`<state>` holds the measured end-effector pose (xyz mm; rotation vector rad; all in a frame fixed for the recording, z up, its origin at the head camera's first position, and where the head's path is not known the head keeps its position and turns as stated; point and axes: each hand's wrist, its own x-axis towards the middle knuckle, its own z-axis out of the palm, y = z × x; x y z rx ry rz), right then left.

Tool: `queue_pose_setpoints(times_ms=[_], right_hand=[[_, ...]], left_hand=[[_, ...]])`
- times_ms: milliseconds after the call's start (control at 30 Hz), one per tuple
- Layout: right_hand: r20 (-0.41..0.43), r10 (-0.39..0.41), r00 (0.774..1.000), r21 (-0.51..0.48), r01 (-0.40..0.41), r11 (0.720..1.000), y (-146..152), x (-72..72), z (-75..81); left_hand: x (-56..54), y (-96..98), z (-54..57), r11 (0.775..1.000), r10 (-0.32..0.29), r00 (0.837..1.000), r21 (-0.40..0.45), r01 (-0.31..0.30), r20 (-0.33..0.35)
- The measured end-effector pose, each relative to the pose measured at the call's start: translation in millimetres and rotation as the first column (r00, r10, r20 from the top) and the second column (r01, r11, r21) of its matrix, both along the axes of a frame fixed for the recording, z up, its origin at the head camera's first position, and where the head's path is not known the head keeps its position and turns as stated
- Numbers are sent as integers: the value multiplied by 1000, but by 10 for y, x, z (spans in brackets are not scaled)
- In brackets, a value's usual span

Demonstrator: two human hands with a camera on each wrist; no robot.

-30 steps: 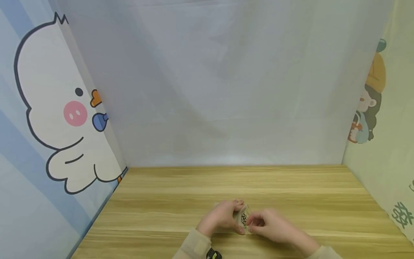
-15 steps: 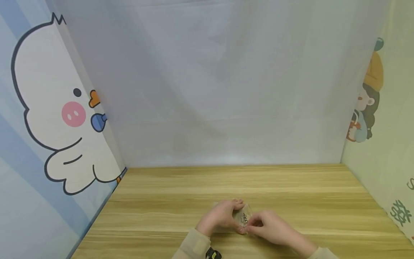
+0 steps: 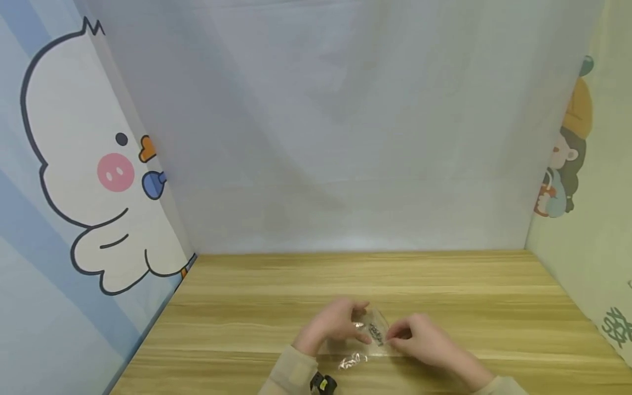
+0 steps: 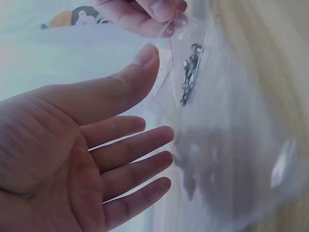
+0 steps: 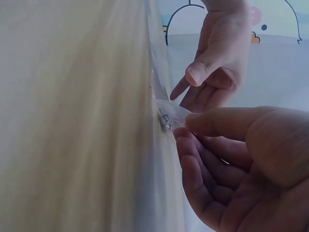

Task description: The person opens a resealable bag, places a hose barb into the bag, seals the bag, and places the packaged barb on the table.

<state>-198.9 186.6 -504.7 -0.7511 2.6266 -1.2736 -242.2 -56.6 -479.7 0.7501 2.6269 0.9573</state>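
A clear plastic bag lies on the table, with small dark metal pieces, perhaps screws, bunched near its right edge. My right hand pinches that edge between thumb and fingers, close beside the metal pieces. Across the bag's middle hovers my left hand, its fingers straight and spread, thumb apart from them. In the left wrist view no fingers of this hand grip the plastic; whether a fingertip touches it I cannot tell. The pieces' exact kind is too small to make out.
The wood-grain table is bounded by a plain pale curtain at the back. A cartoon-bird cloth hangs on the left, a pale yellow printed cloth on the right. A black watch-like band sits by the left sleeve.
My left hand has let go of the bag and drawn slightly left, its thumb now off the plastic. More of the bag shows. The right hand, still pinching, has shifted slightly right.
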Motion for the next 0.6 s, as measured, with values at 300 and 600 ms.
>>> queue_pose_setpoints(times_ms=[300, 600], right_hand=[[-50, 45, 998, -8, -45, 999, 125, -46, 78], [-29, 27, 999, -40, -28, 999, 193, -50, 75]], left_hand=[[-82, -7, -50, 991, 22, 1000, 129, -21, -4], [-70, 16, -104, 971, 7, 995, 238, -30, 100]])
